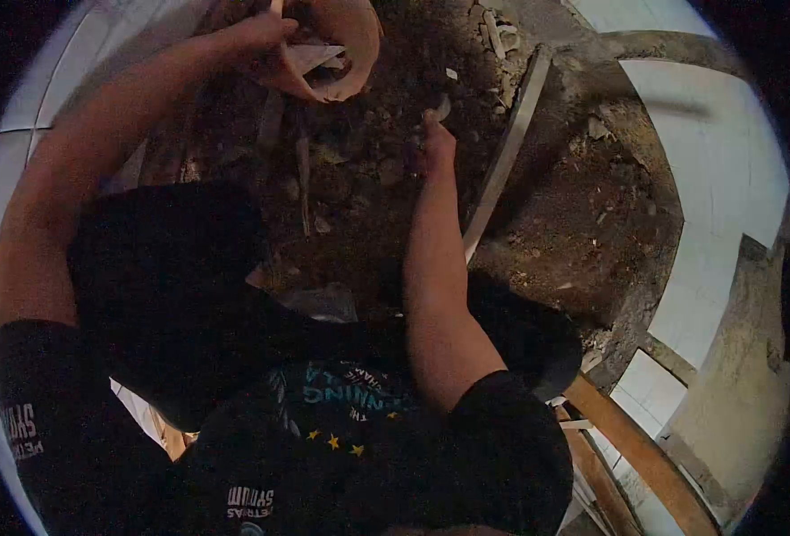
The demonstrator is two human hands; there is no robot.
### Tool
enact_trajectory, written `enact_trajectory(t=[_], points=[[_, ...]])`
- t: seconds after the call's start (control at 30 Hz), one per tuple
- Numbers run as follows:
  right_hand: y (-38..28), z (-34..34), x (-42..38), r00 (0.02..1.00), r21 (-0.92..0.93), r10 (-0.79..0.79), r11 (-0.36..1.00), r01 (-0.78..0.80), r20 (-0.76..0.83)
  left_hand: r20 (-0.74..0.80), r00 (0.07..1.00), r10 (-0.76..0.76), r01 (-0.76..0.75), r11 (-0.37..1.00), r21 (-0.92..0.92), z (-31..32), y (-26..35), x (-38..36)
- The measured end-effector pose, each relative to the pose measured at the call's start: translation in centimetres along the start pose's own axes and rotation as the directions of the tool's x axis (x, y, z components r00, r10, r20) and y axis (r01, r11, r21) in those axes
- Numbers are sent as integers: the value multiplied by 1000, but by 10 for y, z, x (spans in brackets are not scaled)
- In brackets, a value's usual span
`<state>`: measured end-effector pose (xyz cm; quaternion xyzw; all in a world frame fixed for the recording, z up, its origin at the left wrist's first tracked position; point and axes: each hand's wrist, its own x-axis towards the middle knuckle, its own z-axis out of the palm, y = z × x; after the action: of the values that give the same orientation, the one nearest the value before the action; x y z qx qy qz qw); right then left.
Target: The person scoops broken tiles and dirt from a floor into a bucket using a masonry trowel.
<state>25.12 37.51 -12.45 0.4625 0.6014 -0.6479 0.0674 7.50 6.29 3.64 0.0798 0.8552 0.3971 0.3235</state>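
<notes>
At the upper left, my left hand (268,32) is closed at the edge of a brownish, round open container (359,45). A narrow pale strip shows just above its fingers. Inside the container lies a whitish flat piece (315,58). My right hand (438,143) is over the dark soil (359,143), right of and below the container. Its fingers are pressed together on a small pale piece (442,109), whose material is unclear.
A long narrow strip (511,152) lies slanting across the soil right of my right arm. Rubble (502,40) lies at its upper end. White tiles (708,179) border the dug area on the right. Wooden boards (645,456) lie at the lower right.
</notes>
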Motion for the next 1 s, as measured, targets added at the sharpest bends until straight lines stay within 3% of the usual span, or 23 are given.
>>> enact_trajectory(t=[0.1, 0.17, 0.2, 0.27, 0.3, 0.37, 0.4, 0.47, 0.5, 0.53, 0.6, 0.67, 0.73, 0.8, 0.83, 0.87, 0.9, 0.93, 1.0], points=[[6, 12, 26, 995, -36, -93, 995, 92, -41, 91, 986, 141, -150, 984, 98, -4, -56, 46], [-13, 24, 12, 996, 226, -35, 973, 53, -82, 98, 992, 73, -83, 991, 107, -3, -48, 24], [-27, 28, 4, 996, 235, -44, 970, 59, -71, 118, 993, 11, -24, 993, 114, -3, -38, 13], [-43, 29, -14, 990, -43, -59, 998, 54, -128, 139, 989, -58, 38, 989, 141, -2, -41, 18], [-38, 28, -6, 991, -23, -56, 998, 54, -121, 32, 999, -37, 30, 979, 203, 1, -58, 32], [-19, 26, 20, 999, 329, -47, 943, 51, -21, -127, 990, 56, -37, 988, 150, 5, -56, 30], [-21, 24, 21, 999, 352, -49, 935, 51, -14, -130, 989, 64, -40, 984, 175, 1, -55, 27], [-20, 15, 7, 1000, 443, 5, 896, -16, 27, 98, 965, 245, -264, 889, 374, -8, -56, 24], [-36, 16, -25, 1000, 368, 8, 930, -4, -8, 112, 991, 77, -105, 956, 273, -11, -52, 23], [-33, 16, -30, 1000, 392, 6, 920, -4, -4, 113, 990, 80, -111, 948, 298, -14, -54, 25], [-31, 17, -21, 998, 548, 59, 835, -51, 2, 69, 969, 239, -242, 838, 489, -20, -60, 44], [-5, 10, -2, 996, 673, 12, 737, -68, 88, -22, 997, -68, 69, 995, 69, -12, -30, 20], [2, 5, 2, 986, 777, -52, 622, -91, 157, 21, 997, -80, 78, 991, 105, -17, -35, 24], [-3, 0, -8, 983, 810, -15, 570, -142, 183, 33, 999, -31, 39, 964, -264, -13, -42, 18], [-8, -2, -8, 983, 819, -20, 556, -143, 185, -12, 1000, -29, 27, 993, -119, -12, -40, 12], [-15, -5, -6, 983, 737, -30, 666, -115, 181, -59, 998, -21, 23, 999, 29, -13, -33, 10], [-23, -5, -6, 983, 639, -42, 764, -84, 180, 17, 996, 92, -92, 922, 376, -23, -52, 29], [-34, -1, -13, 981, 647, -47, 758, -87, 187, 11, 996, 93, -90, 917, 388, -25, -47, 26], [-57, 10, -33, 954, 616, -220, 786, 51, 203, -22, 1000, 6, -4, 996, 93, -20, -39, 19]])
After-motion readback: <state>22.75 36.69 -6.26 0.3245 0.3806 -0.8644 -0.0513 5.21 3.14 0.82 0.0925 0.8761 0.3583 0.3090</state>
